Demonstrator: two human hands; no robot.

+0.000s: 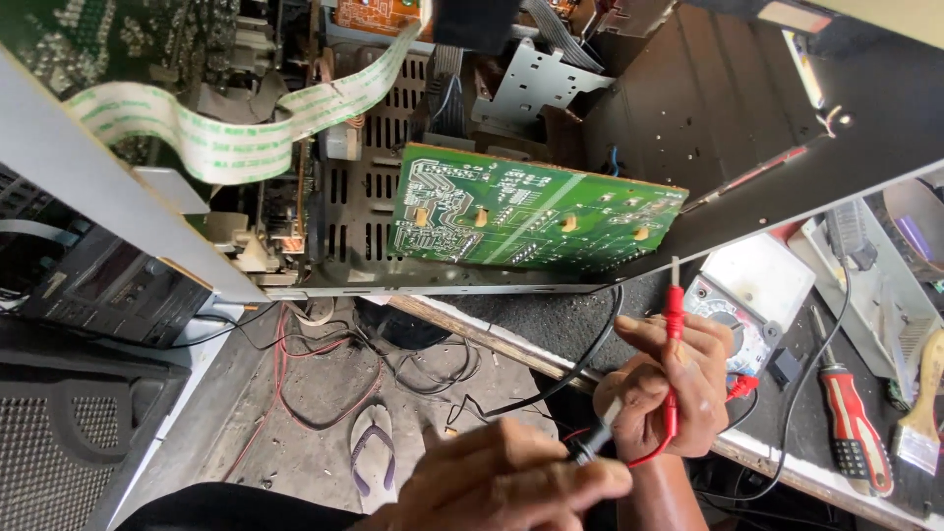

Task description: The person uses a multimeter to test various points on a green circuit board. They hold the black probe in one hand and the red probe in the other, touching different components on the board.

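- My right hand (664, 393) pinches the red probe (673, 334), slim, tip up, above the bench's front edge.
- My left hand (511, 482) pinches the black probe (593, 444).
- Meter (747, 305) lies just beside.

The red probe (673, 324) is smooth, glossy plastic with a bare metal tip. The green circuit board (531, 211) looks glossy, and the chassis (359, 197) is dull perforated metal.
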